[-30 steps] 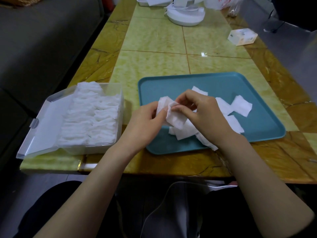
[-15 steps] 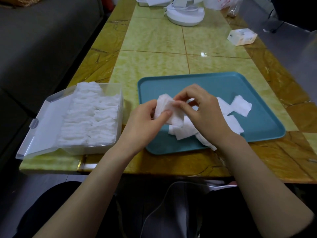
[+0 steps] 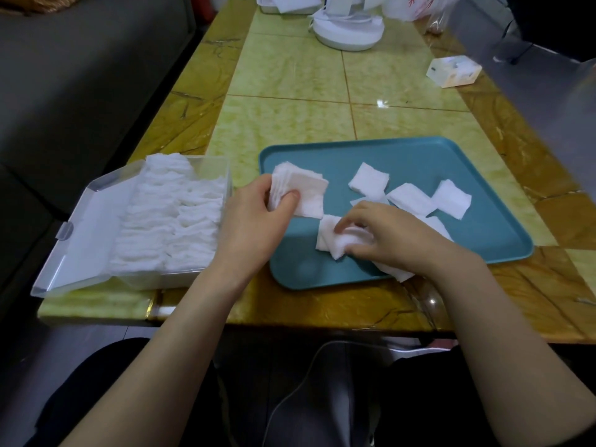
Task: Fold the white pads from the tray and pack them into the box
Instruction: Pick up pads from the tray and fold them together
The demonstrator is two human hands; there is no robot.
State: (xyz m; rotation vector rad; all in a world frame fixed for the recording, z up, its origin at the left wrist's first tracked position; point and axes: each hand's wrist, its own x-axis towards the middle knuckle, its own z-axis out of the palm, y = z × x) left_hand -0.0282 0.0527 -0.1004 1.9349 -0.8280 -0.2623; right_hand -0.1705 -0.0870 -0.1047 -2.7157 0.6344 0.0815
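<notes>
My left hand (image 3: 254, 221) pinches a folded white pad (image 3: 303, 191) above the left edge of the teal tray (image 3: 419, 153). My right hand (image 3: 390, 237) lies on the tray, its fingers curled on another white pad (image 3: 332, 241). Several loose pads (image 3: 451, 198) lie spread over the tray's middle and right. To the left stands the clear plastic box (image 3: 206, 272), packed with rows of folded pads (image 3: 171, 221), its lid (image 3: 87, 227) open flat to the left.
The yellow marble table (image 3: 290, 124) stretches away behind the tray. A white round device (image 3: 348, 30) and a plastic bag (image 3: 416, 8) stand at the far end. A small white box (image 3: 453, 71) lies far right. A dark sofa (image 3: 80, 75) runs along the left.
The hands have parted. My left hand has kept the folded pad and moved it left towards the box. My right hand has dropped onto the tray and taken hold of another pad.
</notes>
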